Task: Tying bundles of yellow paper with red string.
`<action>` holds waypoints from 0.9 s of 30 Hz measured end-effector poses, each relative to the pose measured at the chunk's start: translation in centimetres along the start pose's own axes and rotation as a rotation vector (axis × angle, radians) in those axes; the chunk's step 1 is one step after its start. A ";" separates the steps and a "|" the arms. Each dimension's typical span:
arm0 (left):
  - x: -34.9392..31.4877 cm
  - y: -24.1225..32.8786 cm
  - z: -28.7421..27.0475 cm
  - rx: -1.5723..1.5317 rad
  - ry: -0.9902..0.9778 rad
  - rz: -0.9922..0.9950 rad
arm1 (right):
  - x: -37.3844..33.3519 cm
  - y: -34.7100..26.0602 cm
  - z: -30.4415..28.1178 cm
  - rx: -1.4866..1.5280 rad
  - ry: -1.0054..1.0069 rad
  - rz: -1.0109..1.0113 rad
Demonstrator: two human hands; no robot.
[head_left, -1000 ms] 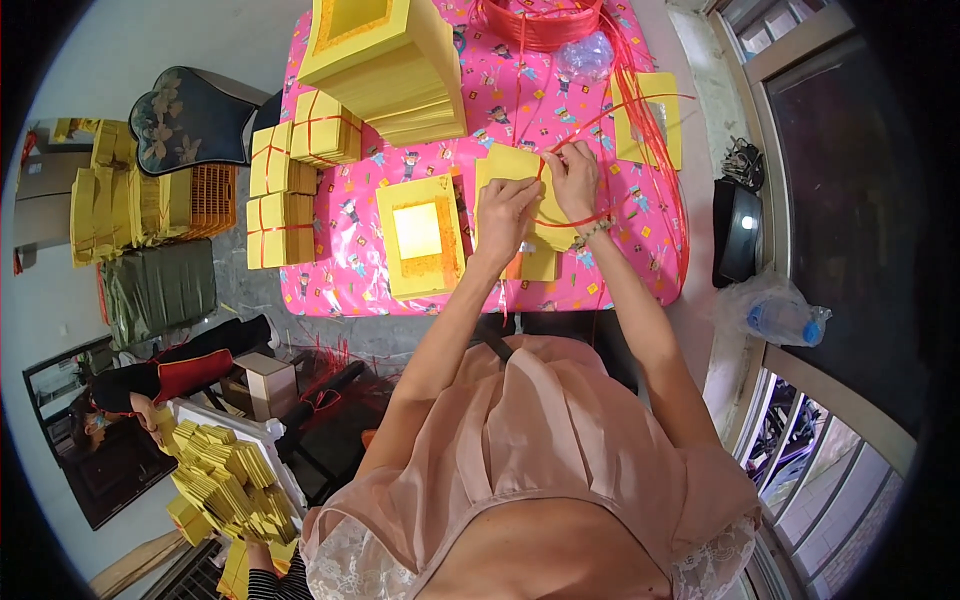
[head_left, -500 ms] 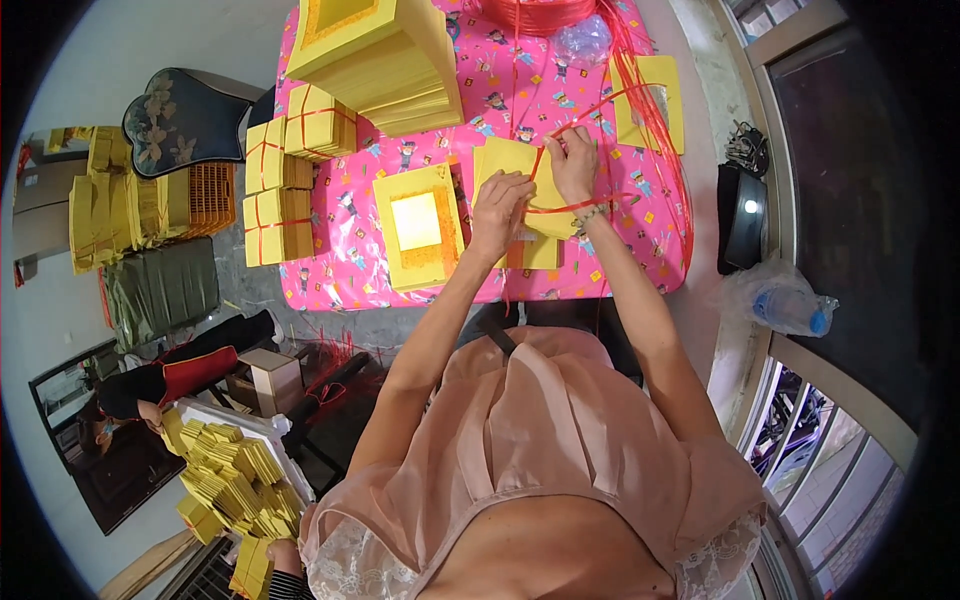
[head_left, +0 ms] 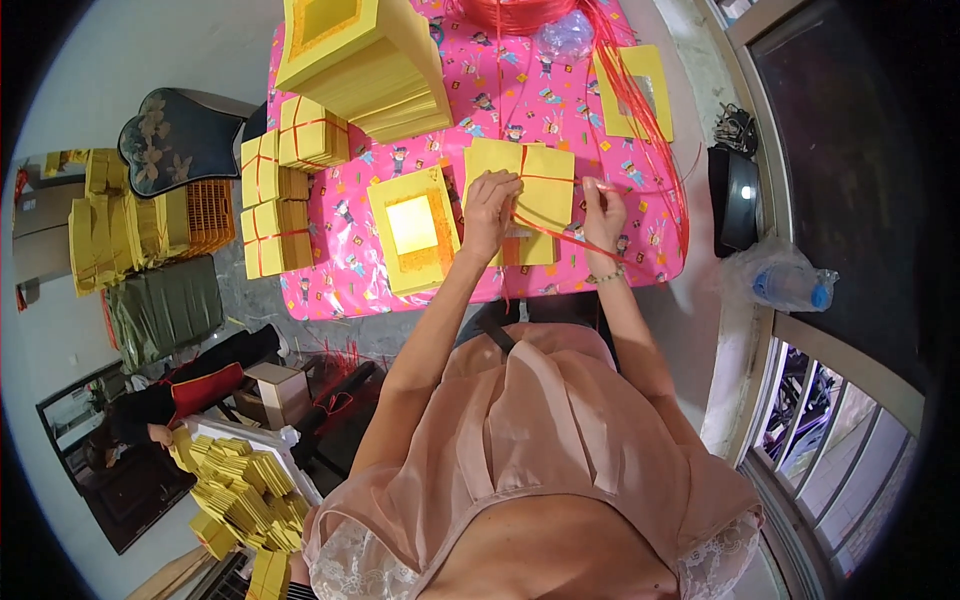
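Both your hands are over the table (head_left: 350,285), which wears one pink patterned cloth. Your left hand (head_left: 488,212) lies on the left side of one yellow paper bundle (head_left: 553,200), its fingers bent and close together; you cannot tell from this view whether they grip anything. Your right hand (head_left: 604,220), with one bracelet (head_left: 605,275) at the wrist, is just beside the bundle's right edge, thumb and forefinger pinching a thin red ribbon (head_left: 560,232). Two bands of it cross on the bundle's top, and one loose length slants from under your left hand toward your right wrist. More yellow paper (head_left: 541,250) sticks out beneath the bundle's near edge.

Just to the left lies one flat paper stack (head_left: 452,228) with a shiny square on top. Farther left sit three tied bundles (head_left: 278,238), each bound in red. Beyond the flat stack stands one tall stack (head_left: 400,95). Past your right hand lies one yellow sheet (head_left: 612,95), with loose red strands across it. At the far side are one red coil (head_left: 515,12) and, touching or just beside it, one clear plastic bag (head_left: 567,37).
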State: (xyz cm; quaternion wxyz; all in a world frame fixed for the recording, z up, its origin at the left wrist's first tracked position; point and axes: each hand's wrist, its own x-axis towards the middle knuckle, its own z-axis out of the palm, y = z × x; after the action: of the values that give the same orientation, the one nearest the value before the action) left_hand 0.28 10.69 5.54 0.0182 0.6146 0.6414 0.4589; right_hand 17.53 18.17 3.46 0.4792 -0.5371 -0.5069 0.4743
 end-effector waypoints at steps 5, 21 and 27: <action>0.1 0.1 -0.6 -0.026 -0.029 -0.022 | -1.2 3.0 -1.2 0.402 0.083 0.749; 0.9 -8.3 -4.9 -1.216 0.316 -1.101 | 0.3 9.2 0.2 0.443 -0.036 0.851; -0.7 -11.2 -2.6 -0.939 -0.012 -1.274 | 0.1 7.0 0.5 0.306 -0.074 0.799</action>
State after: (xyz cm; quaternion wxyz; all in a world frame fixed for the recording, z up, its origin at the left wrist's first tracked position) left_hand -9.72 10.61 -0.12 0.5382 0.0597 0.6089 0.5796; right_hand 17.67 18.07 -3.55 0.3135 -0.5966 -0.1996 0.7113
